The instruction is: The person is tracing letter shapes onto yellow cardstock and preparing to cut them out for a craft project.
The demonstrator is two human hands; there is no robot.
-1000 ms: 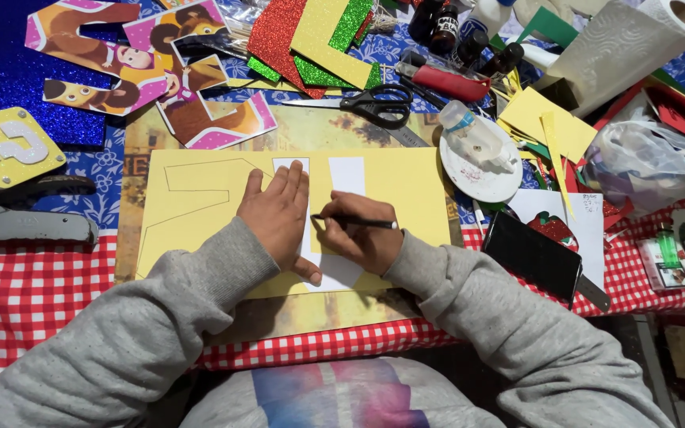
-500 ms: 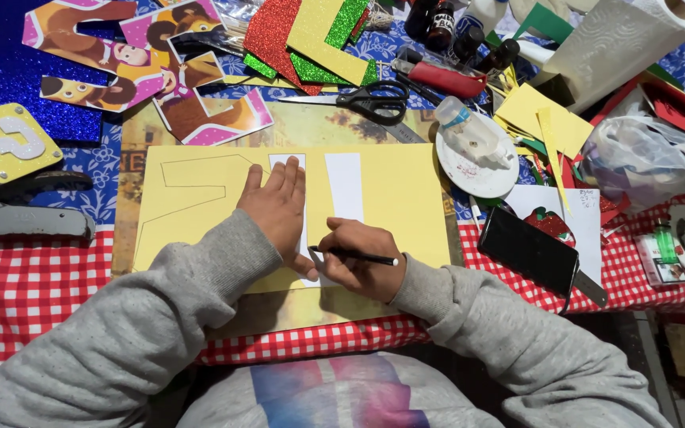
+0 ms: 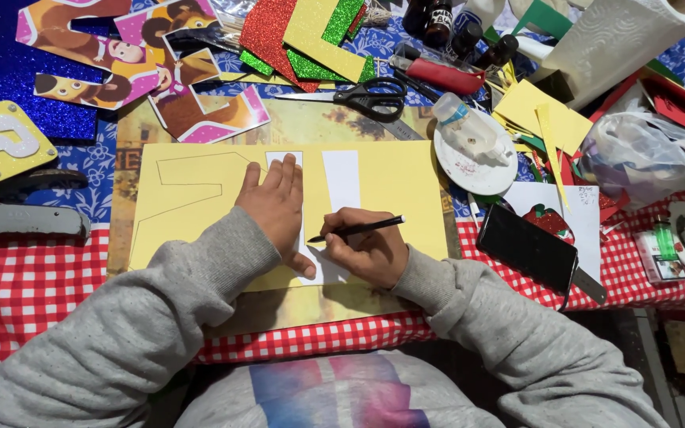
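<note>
A yellow sheet (image 3: 394,190) lies flat in front of me with pencil outlines on its left part. A white paper template (image 3: 341,178) rests on it. My left hand (image 3: 275,210) presses flat on the template, fingers spread and pointing away from me. My right hand (image 3: 370,252) grips a black pencil (image 3: 358,229) whose tip touches the template's edge beside my left thumb. Grey sleeves cover both arms.
Black scissors (image 3: 374,97) lie beyond the sheet. A white plate with a glue bottle (image 3: 473,147), a dark phone (image 3: 529,252), a paper towel roll (image 3: 616,36), a plastic bag (image 3: 652,154), glitter foam sheets (image 3: 303,32) and cartoon cutouts (image 3: 112,63) crowd the red-checked table (image 3: 25,285).
My right hand has slid the pencil down along the template toward me and tilted it. My left hand has stayed pressed on the template.
</note>
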